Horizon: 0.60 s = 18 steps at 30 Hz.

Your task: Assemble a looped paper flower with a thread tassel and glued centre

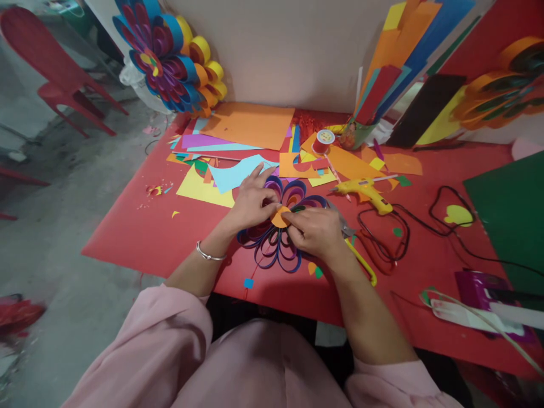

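Note:
A blue and purple paper loop flower (pixel 276 249) lies on the red table (pixel 140 232) in front of me. A small orange paper disc (pixel 280 217) sits at its centre. My left hand (pixel 253 202) rests on the flower's upper left petals, its fingertips pressing on the disc's edge. My right hand (pixel 317 231) lies over the right petals, fingers curled and pinching the disc from the right. A silver bangle (pixel 208 254) circles my left wrist.
A yellow glue gun (pixel 366 192) with a black cord (pixel 391 238) lies to the right. Yellow-handled scissors (pixel 361 260) sit under my right wrist. Coloured paper sheets (pixel 249 127), a red thread spool (pixel 323 140), a finished paper flower (pixel 170 54) and a green sheet (pixel 510 215) surround the work.

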Each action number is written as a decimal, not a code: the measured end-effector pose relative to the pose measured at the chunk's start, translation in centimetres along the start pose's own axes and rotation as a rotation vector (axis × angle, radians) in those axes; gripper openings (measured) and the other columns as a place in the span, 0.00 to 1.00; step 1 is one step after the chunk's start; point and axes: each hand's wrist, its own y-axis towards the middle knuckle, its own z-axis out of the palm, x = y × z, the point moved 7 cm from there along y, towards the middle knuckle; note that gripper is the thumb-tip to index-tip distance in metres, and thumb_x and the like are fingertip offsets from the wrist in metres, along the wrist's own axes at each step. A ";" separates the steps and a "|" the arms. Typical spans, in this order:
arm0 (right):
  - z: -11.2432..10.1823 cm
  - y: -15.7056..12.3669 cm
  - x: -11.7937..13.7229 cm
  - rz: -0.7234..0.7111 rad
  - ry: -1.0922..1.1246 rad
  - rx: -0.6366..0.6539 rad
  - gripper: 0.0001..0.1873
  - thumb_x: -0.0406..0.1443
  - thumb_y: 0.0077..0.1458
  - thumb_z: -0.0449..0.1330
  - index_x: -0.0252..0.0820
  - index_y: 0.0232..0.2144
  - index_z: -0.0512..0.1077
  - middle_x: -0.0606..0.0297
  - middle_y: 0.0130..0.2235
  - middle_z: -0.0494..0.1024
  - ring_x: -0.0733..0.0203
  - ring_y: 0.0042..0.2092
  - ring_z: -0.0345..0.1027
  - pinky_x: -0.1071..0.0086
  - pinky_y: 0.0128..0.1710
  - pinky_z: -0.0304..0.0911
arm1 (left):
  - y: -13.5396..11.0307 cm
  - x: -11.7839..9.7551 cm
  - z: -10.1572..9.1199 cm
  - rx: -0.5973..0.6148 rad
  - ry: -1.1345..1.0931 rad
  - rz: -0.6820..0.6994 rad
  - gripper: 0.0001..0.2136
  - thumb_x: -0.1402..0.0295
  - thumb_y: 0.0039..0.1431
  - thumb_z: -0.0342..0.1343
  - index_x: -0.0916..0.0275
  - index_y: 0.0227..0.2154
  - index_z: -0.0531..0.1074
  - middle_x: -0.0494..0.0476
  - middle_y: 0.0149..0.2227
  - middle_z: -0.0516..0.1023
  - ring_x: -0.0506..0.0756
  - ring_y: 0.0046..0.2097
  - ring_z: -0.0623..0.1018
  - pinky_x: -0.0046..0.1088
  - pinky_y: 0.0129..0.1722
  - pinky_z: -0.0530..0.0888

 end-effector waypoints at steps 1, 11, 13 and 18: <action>0.0 0.0 0.1 -0.003 -0.002 -0.004 0.16 0.34 0.57 0.57 0.45 0.40 0.84 0.66 0.25 0.81 0.61 0.28 0.70 0.64 0.32 0.51 | 0.0 0.0 0.0 0.002 0.004 0.002 0.05 0.69 0.57 0.64 0.62 0.26 0.78 0.60 0.74 0.61 0.72 0.77 0.52 0.61 0.72 0.59; 0.8 0.1 0.1 0.049 -0.016 0.115 0.18 0.34 0.58 0.56 0.43 0.45 0.84 0.63 0.28 0.83 0.60 0.30 0.71 0.64 0.33 0.49 | -0.1 0.2 0.1 -0.005 0.029 0.010 0.04 0.69 0.58 0.64 0.61 0.28 0.78 0.59 0.73 0.62 0.71 0.77 0.53 0.62 0.72 0.58; 0.9 0.2 0.1 0.055 -0.017 0.133 0.19 0.34 0.58 0.56 0.43 0.45 0.84 0.63 0.29 0.84 0.59 0.31 0.71 0.63 0.33 0.49 | -0.1 0.2 0.2 -0.002 0.028 0.010 0.04 0.69 0.58 0.64 0.62 0.27 0.78 0.60 0.73 0.62 0.71 0.77 0.53 0.62 0.72 0.58; 1.1 0.3 0.2 0.069 -0.029 0.165 0.19 0.34 0.58 0.55 0.43 0.44 0.84 0.62 0.29 0.84 0.58 0.31 0.72 0.63 0.33 0.48 | -0.1 0.2 0.1 -0.010 0.016 0.014 0.05 0.69 0.57 0.63 0.62 0.27 0.77 0.59 0.73 0.63 0.71 0.77 0.53 0.60 0.72 0.59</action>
